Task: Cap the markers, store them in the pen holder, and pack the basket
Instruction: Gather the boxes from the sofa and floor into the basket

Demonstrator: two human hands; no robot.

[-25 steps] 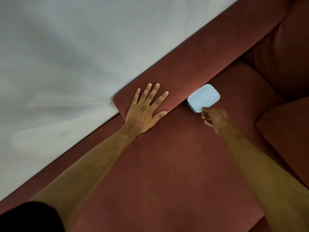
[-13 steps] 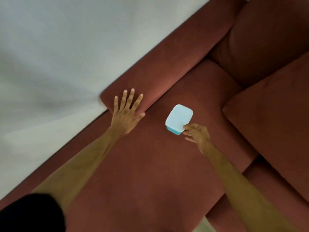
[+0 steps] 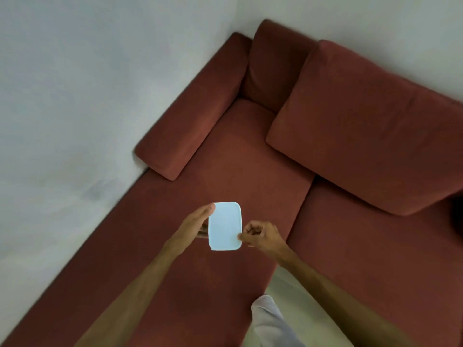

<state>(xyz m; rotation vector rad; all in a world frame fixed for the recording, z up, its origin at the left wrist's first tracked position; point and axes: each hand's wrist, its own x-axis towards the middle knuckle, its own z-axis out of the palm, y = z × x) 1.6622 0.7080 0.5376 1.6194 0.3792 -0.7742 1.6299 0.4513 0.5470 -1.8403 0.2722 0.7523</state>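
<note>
Red sofa (image 3: 250,156); both hands (image 3: 194,227) (image 3: 260,235) hold unlabelled pale-blue box (image 3: 225,225).

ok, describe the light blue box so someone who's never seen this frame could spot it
Start at the red sofa in the corner of the room and come forward along its seat to the person's two hands. The light blue box is held between them: left hand flat against its side, right hand pinching its corner. It is the only pale, rounded rectangle against all the red.

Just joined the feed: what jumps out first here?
A pale blue box, held up between both hands over the red sofa. The right hand pinches its near corner; the left hand lies flat along its left side. A big back cushion leans at right.
</note>
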